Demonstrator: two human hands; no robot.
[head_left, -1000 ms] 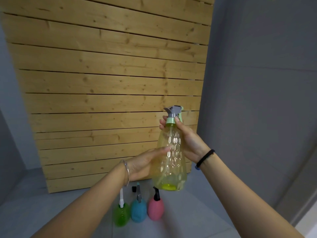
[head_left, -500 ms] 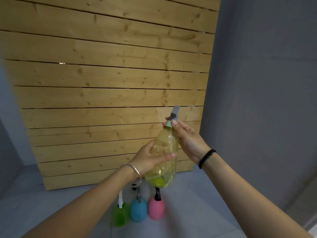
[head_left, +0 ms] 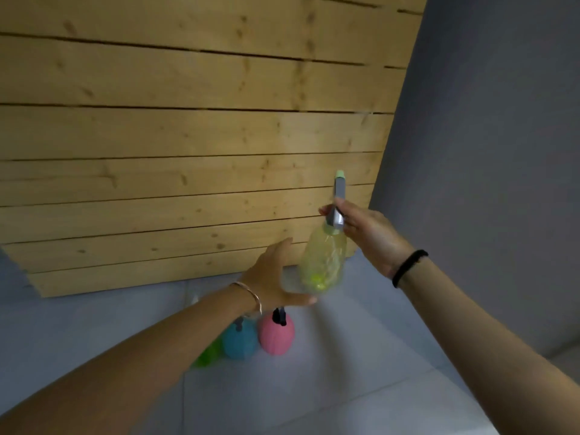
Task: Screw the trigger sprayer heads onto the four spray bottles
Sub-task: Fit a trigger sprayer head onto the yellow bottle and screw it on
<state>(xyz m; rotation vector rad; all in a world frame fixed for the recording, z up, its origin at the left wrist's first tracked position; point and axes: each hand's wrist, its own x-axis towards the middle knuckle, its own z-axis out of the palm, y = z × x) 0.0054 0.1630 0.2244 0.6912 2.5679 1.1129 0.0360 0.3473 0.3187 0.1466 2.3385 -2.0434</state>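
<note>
A wooden slat panel (head_left: pixel 188 136) fills the left and middle of the view and stands on a pale tiled floor (head_left: pixel 314 394). Low on the floor, below and left of the left hand's fingers (head_left: pixel 306 299), stand three small bottles in a row. The green bottle (head_left: pixel 208 356) is mostly hidden behind the left forearm. The blue bottle (head_left: pixel 240 342) is just beside it, and the pink bottle (head_left: pixel 276 335) touches or nearly touches the blue one. A dark sprayer stem rises from the pink bottle, directly under those fingers; the tops of the other two are covered by the wrist, which wears a thin metal bracelet (head_left: pixel 251 296).

The left hand (head_left: pixel 273 274) cradles the base of the yellow bottle (head_left: pixel 323 262), with the thumb up along its near side and the fingers curled beneath its bottom. The frame is blurred here, so the exact contact is hard to read. The bottle is held in the air between the two hands, tilted with its neck up and to the right.

The grey sprayer head (head_left: pixel 337 202) sits on the neck, its pale green tip pointing upward above the right hand's fingertips (head_left: pixel 326 211). The right hand (head_left: pixel 370 237) grips the sprayer head low down, at the collar, with its fingers wrapped round it from the right. A black band (head_left: pixel 408 266) circles that wrist. Right of the hand stands a plain grey wall (head_left: pixel 486 152).
</note>
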